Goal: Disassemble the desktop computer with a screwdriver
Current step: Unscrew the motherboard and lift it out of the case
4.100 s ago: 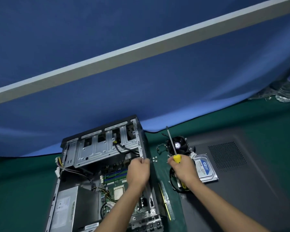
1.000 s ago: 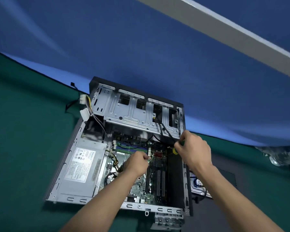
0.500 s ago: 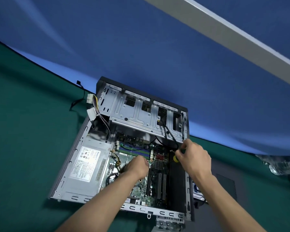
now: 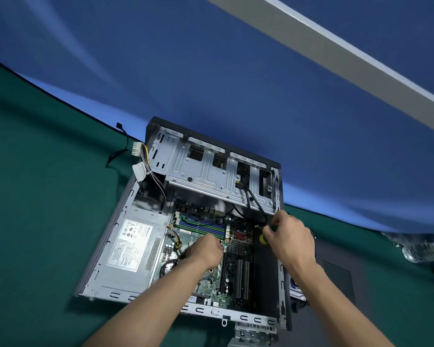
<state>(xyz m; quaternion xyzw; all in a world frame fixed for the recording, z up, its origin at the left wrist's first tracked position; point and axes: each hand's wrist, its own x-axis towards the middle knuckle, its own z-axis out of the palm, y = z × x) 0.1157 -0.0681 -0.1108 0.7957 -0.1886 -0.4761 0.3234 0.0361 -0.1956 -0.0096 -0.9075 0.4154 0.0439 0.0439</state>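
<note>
View: single head camera, worn by the person, wide-angle.
Facing: forward and steeply down onto the open computer case (image 4: 211,221).
Nearness: close; forearms enter from the bottom edge and reach the case at centre.
Tilt: rolled; blue backdrop (image 4: 211,71) beyond the case runs slanted.
Overlap: none, only one view.

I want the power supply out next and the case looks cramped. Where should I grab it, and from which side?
Probably grip the power supply across its long edges, coming straight down from above. Its broad labelled face lies flat and open upward, while the case wall hugs its left side and the motherboard its right. Its wire bundle still trails from the far end.
</note>
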